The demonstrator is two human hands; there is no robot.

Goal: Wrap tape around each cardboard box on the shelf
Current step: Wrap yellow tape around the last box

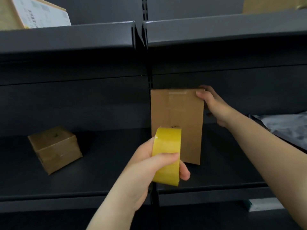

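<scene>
Tape roll (167, 156) — glossy yellow, plain. Upright cardboard box (177, 117) — plain brown, with a pale clear strip near its top edge. Small box (54, 148) at left: darker brown. Shelf (99, 171): matt dark grey. Upper-left box (25, 12): tan with a white printed label.

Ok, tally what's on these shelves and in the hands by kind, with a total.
Cardboard boxes: 4 (upright box, small box, labelled box, top-right box)
Tape rolls: 1 (yellow tape roll)
Grey bags: 1 (grey bag)
Total: 6
</scene>
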